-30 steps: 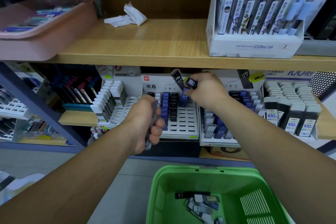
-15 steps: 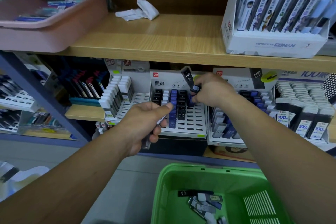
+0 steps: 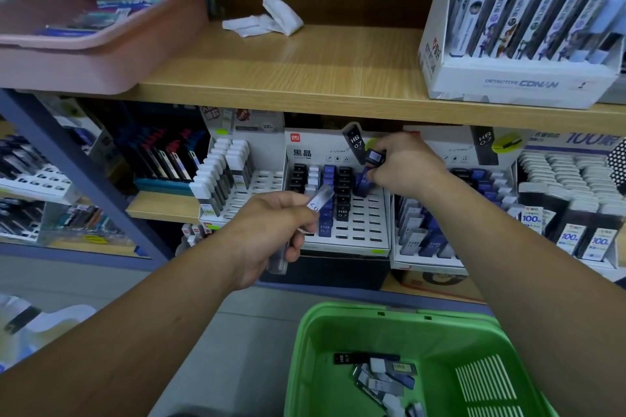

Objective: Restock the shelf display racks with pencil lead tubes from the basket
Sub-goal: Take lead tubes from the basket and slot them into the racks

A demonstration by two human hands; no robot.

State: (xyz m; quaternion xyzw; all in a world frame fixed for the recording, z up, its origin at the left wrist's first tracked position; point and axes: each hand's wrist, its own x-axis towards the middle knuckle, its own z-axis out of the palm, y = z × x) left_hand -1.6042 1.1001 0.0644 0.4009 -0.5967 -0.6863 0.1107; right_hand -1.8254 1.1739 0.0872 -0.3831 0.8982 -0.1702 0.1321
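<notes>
Pinching blue plastic lead tube [image 3: 362,184], right hand [image 3: 406,167] over white slotted rack [image 3: 362,223] under wooden shelf [image 3: 338,71]; left hand [image 3: 267,237] grips clear tubes [image 3: 320,199].

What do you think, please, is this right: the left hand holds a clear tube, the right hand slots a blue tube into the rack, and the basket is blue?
Not quite: the head view shows the basket is green, not blue. The left hand holds a clear tube and the right hand slots a blue tube into the rack.
</notes>
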